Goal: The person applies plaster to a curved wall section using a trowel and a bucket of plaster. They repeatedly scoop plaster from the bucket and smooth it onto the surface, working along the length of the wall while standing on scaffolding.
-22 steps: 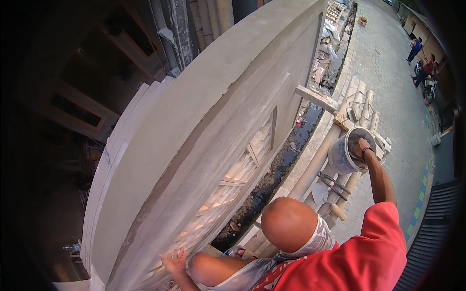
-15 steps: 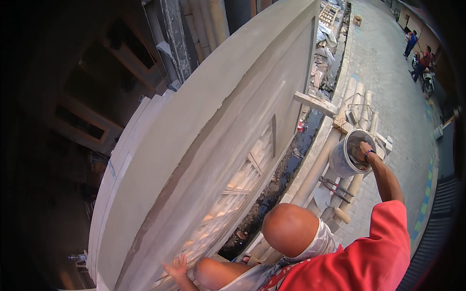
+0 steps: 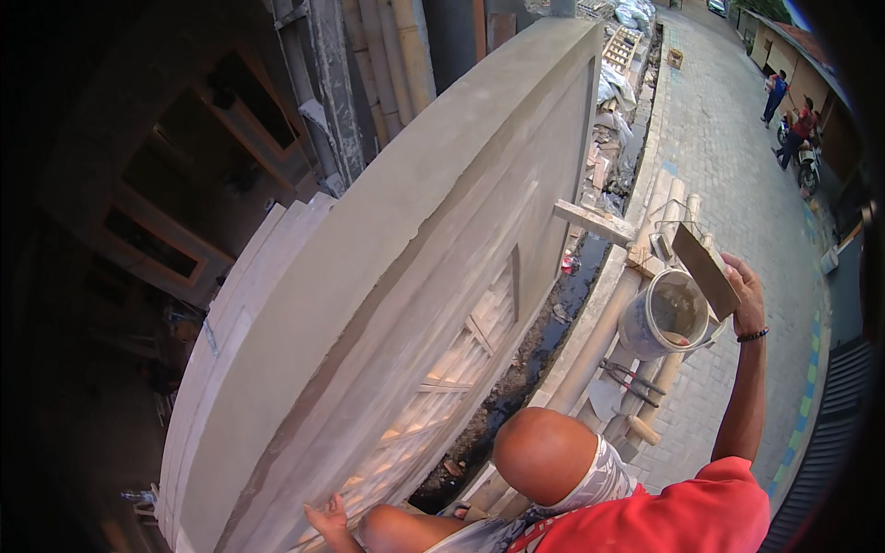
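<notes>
Flat board [image 3: 706,271], gripped in right hand [image 3: 749,297], near 1 bucket [image 3: 638,330], grey mix [image 3: 678,306] inside, left hand [image 3: 326,516] unclenched

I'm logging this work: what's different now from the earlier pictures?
The right hand has lifted out of the bucket and moved rightward, now holding a flat rectangular board; whether it already held this inside the bucket cannot be told. The left hand stays open near the wall; bucket and red-handled pliers look unmoved.

Brown board [image 3: 706,270], whitish bucket [image 3: 639,329], grey wall [image 3: 387,198], red shirt [image 3: 659,511], grey-and-white patterned shorts [image 3: 601,475]
</notes>
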`<state>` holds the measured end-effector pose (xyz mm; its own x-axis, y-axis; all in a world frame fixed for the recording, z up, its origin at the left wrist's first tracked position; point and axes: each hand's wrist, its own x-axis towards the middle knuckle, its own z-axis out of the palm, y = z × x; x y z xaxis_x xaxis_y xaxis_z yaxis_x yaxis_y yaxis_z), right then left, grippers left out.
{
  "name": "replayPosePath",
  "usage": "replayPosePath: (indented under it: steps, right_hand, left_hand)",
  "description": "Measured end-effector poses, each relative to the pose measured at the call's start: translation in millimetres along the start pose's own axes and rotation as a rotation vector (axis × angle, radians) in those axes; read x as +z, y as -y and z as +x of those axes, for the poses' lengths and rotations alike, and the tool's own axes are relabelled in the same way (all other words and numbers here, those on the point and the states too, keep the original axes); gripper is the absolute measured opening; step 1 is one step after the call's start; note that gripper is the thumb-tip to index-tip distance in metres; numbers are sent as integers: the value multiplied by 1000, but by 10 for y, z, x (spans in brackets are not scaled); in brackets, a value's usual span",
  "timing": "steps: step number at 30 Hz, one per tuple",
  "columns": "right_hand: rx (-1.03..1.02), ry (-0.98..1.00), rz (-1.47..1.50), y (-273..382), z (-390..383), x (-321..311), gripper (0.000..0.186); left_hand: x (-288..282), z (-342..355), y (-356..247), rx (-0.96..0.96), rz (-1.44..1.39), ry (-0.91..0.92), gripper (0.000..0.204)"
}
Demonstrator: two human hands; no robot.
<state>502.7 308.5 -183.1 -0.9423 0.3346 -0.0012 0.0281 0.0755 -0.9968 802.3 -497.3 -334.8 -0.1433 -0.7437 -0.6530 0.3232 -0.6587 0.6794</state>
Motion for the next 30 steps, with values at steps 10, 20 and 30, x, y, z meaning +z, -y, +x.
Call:
replayPosePath:
  steps: [10,20,30]
  right_hand:
    - [-540,85,435,285,598,2547,78]
    - [-767,-133,-50,539,1046,3441,69]
    - [-598,-149,225,309,711,3262,69]
  left_hand:
    - [-77,141,138,223,304,102,66]
    - [131,-97,166,150,123,-62,72]
    - [88,-64,139,166,147,-65,70]
